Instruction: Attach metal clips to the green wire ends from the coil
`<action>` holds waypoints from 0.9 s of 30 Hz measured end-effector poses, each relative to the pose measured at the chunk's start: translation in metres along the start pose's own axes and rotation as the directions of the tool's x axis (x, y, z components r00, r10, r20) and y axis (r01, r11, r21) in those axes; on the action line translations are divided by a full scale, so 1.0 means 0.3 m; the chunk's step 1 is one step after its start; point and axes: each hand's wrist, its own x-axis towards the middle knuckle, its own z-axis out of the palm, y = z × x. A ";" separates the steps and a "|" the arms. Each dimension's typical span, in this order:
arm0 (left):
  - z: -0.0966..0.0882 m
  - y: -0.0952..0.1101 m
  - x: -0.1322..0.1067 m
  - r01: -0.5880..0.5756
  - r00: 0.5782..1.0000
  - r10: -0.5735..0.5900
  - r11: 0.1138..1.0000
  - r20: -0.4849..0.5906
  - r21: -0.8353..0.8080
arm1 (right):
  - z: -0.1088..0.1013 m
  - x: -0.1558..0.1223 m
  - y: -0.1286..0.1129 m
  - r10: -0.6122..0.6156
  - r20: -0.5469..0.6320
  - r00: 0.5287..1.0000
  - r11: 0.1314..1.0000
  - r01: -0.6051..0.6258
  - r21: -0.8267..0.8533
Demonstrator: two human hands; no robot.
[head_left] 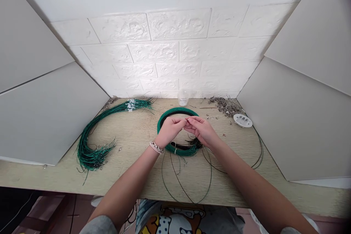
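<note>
My left hand [173,128] and my right hand [202,130] meet fingertip to fingertip above a coil of green and black wires [175,111]. Both are closed in a pinch, and whatever lies between the fingertips is too small to make out. Bands tie the coil at its near side. A loose loop of thin green and black wire [211,179] runs out from under the hands toward the table's front edge; its ends are hidden. On the left lies a curved bundle of green wires [87,150], with white pieces [131,105] clustered near its far end.
At the back stands a small clear cup [183,98]. To its right are a thin stick [208,107], a heap of greyish-brown scraps [226,107] and a white oval slotted piece [242,120]. Grey panels [296,117] flank the wooden table [137,131], and a white brick-patterned wall [164,51] closes the back.
</note>
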 end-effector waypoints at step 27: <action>-0.007 -0.027 0.009 -0.019 1.000 0.020 0.998 -0.007 0.052 | -0.007 0.006 0.015 -0.018 0.011 1.000 0.999 0.018 -0.034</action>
